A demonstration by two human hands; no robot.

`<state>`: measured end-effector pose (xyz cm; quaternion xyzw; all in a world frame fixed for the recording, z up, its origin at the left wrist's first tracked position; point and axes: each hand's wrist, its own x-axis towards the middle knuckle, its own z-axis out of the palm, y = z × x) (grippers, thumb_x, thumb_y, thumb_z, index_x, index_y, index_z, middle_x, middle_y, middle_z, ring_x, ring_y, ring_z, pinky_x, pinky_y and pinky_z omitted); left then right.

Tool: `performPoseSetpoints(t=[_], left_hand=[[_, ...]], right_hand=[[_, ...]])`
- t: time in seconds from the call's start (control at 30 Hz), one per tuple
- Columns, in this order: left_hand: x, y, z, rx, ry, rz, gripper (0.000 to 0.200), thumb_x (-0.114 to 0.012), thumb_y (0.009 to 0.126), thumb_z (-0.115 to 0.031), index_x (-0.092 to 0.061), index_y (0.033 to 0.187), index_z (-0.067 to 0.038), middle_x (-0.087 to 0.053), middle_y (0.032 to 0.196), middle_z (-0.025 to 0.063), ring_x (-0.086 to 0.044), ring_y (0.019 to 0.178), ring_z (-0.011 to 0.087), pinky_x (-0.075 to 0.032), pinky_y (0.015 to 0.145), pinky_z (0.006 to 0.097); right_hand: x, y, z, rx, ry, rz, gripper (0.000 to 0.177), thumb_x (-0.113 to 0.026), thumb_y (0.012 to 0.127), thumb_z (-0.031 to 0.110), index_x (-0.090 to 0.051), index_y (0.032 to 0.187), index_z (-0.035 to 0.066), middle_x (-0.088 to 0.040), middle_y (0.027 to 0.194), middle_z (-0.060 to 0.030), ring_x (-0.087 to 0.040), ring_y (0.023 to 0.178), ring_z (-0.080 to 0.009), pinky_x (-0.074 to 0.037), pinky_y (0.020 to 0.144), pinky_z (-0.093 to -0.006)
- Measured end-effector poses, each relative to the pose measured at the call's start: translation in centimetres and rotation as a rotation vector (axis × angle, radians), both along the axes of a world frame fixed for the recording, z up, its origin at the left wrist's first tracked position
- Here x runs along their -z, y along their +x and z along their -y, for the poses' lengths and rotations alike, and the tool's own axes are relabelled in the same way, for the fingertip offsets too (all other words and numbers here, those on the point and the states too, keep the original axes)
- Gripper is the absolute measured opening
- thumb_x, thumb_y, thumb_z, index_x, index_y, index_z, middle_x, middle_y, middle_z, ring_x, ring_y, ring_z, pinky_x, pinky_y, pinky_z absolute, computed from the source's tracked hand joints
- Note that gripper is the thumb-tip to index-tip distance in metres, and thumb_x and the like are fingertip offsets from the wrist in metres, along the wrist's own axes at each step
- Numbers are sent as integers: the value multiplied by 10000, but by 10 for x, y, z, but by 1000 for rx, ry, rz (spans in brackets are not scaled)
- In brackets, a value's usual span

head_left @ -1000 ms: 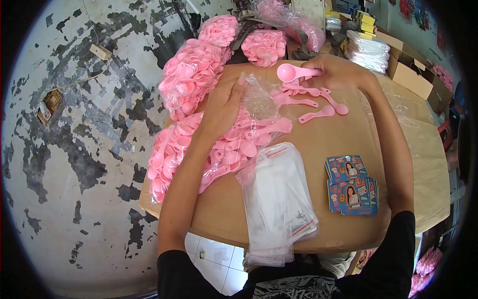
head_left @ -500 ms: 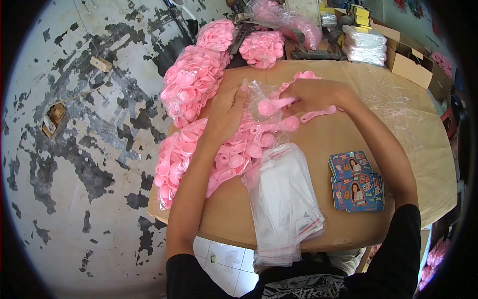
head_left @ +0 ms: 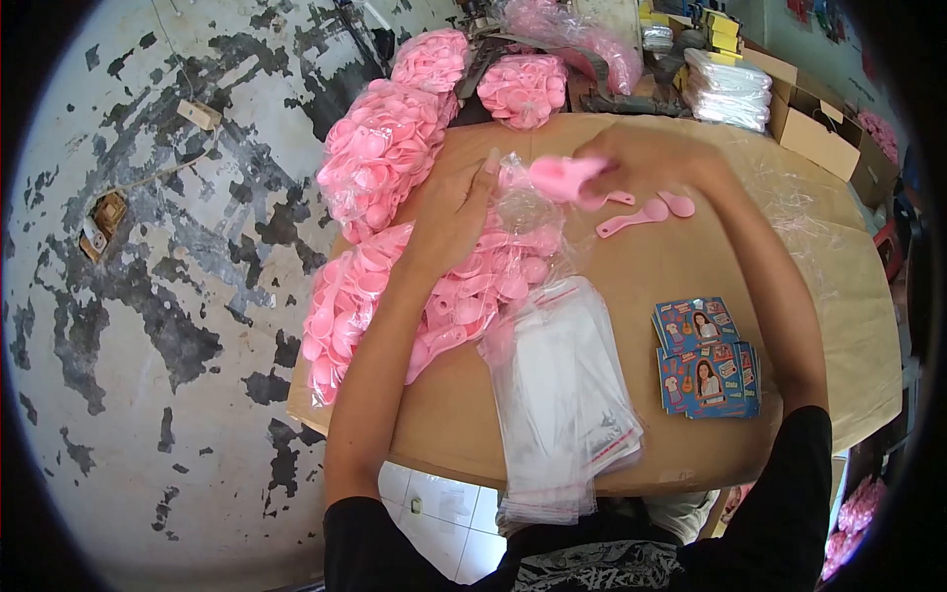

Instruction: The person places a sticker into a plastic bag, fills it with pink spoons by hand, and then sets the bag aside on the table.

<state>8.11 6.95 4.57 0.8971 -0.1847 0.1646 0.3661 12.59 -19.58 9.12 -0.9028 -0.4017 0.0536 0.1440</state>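
Note:
My left hand (head_left: 460,209) is at the mouth of a clear plastic bag (head_left: 528,209), its fingers closed on the film. Pink plastic spoons (head_left: 473,296) lie in a heap in and under this film, below my left forearm. My right hand (head_left: 646,161), smeared by motion, grips several pink spoons (head_left: 567,180) just right of the bag mouth. Beneath that hand, a few loose pink measuring spoons (head_left: 636,217) rest on the brown-covered table (head_left: 681,261).
Flat clear packets (head_left: 562,395) lie at the table's front edge. Blue printed cards (head_left: 705,360) are stacked to the right. Filled bags of pink spoons (head_left: 385,148) stand at the back left, another bag (head_left: 521,91) beside them. White packs (head_left: 728,91) and a cardboard box (head_left: 814,138) are back right.
My right hand has risen slightly to the right from the loose spoons, with a bunch of spoons now showing in its fingers. Fewer loose spoons lie beneath it. My left hand stays nearly put.

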Motion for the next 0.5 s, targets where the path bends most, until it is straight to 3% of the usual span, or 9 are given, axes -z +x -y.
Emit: performPoseSetpoints(t=[0.1, 0.2, 0.23, 0.3, 0.37, 0.5], left_hand=[[2, -1, 0, 38, -39, 46, 520, -409, 1049, -377, -584, 817, 54, -566, 703, 130, -532, 665, 238, -441, 683, 378], [2, 1, 2, 45, -39, 79, 524, -407, 1049, -380, -582, 818, 57, -574, 713, 133, -542, 675, 238, -447, 690, 370], [3, 1, 1, 31, -42, 69, 528, -408, 1049, -384, -584, 819, 58, -577, 715, 134, -546, 678, 239, -449, 693, 366], [2, -1, 4, 10, -54, 50, 535, -409, 1048, -391, -591, 828, 61, -587, 721, 139, -554, 685, 242, -452, 699, 360], [-3, -5, 6, -4, -61, 28, 542, -410, 1047, -398, -603, 841, 65, -599, 729, 145, -562, 690, 247, -455, 703, 357], [2, -1, 5, 19, -45, 57, 554, -414, 1045, -410, -610, 846, 69, -604, 732, 150, -562, 688, 259, -454, 701, 363]], right_hand=[[-13, 10, 29, 102, 129, 44, 266, -710, 813, 206, -660, 976, 2, -650, 848, -118, -646, 812, -237, -514, 781, -361], [16, 30, 43, -30, 99, 803, 323, -737, 790, 185, -663, 1064, 32, -651, 984, -138, -638, 917, -259, -510, 842, -358], [21, 35, 31, -163, 172, 866, 392, -748, 775, 158, -640, 1132, 36, -634, 1078, -156, -619, 997, -302, -504, 860, -374], [32, 22, -3, -197, 310, 249, 368, -687, 807, 206, -638, 1107, -2, -638, 1077, -177, -610, 1040, -324, -486, 916, -413], [26, -24, -43, -57, -12, 2, 270, -642, 794, 143, -655, 988, -45, -648, 1027, -213, -642, 960, -335, -512, 843, -412], [106, 16, -62, -280, 71, 65, 220, -607, 778, 117, -656, 872, -77, -670, 898, -235, -664, 810, -351, -526, 721, -425]])
